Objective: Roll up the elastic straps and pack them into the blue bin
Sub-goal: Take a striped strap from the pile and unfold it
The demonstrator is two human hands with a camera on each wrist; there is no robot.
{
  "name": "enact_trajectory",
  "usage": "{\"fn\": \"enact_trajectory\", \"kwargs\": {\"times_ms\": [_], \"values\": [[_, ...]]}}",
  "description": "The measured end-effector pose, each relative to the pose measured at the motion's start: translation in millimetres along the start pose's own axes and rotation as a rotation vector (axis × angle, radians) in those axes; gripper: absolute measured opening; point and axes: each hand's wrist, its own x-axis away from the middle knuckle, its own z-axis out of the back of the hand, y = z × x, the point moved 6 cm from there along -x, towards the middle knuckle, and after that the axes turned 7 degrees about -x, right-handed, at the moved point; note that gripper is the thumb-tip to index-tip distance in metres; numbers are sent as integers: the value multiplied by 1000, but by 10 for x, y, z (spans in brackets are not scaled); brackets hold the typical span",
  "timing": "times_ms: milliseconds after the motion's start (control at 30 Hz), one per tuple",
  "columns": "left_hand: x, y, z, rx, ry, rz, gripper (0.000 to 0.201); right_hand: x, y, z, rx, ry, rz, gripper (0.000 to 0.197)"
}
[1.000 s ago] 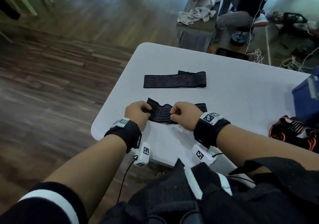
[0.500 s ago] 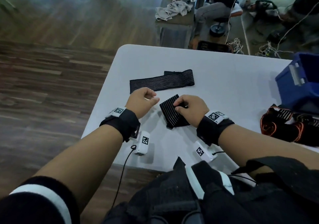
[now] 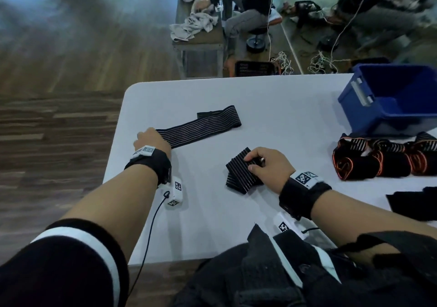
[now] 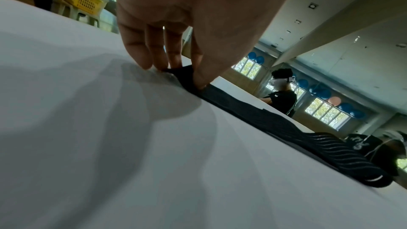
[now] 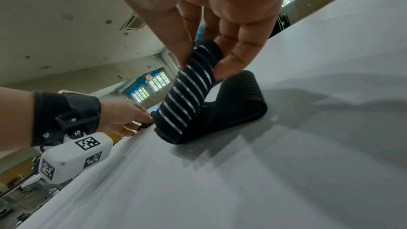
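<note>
A large indoor hall, seemingly set up for recording handling tasks. Wood-plank flooring (image 3: 59,127) surrounds a white folding table (image 3: 272,98); loose cables (image 3: 319,63) lie on the floor. Another seated person (image 3: 246,6) with wrist devices handles cloths at a second table (image 3: 201,39). Blue balloons (image 4: 256,58) hang by tall windows (image 4: 326,113).

left hand (image 3: 151,138) left folded strap (image 3: 243,170) | now pinches flat strap (image 3: 201,127) end | bin (image 3: 390,101) came into view

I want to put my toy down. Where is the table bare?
Bare table lies between the flat strap and the blue bin, and near the front edge. It is crowded by the orange-edged straps.
</note>
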Motion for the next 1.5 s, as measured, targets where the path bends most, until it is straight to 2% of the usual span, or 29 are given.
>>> {"fn": "enact_trajectory", "kwargs": {"times_ms": [133,267,333,433,567,700,833,1167,1500], "values": [[47,94,32,211,-32,-101,22,33,-42,65,-24,26,21,23],[301,201,159,537,-15,-268,31,5,-245,115,-98,26,87,23],[488,286,301,694,-57,-383,34,-6,-404,124,-131,12,139,26],[795,344,523,813,-124,-478,35,-1,-659,128,-152,-6,231,31],[1213,421,743,929,-196,-542,24,23,-862,179,-206,20,313,29],[1504,407,844,1054,-208,-502,15,71,-912,254,-337,40,320,32],[1771,441,868,1092,-220,-477,10,134,-955,308,-292,-5,354,30],[2198,662,820,1016,-174,-459,34,268,-973,450,-245,-79,418,27],[2521,836,866,968,-162,-491,41,385,-977,686,-206,-99,539,30]]}}
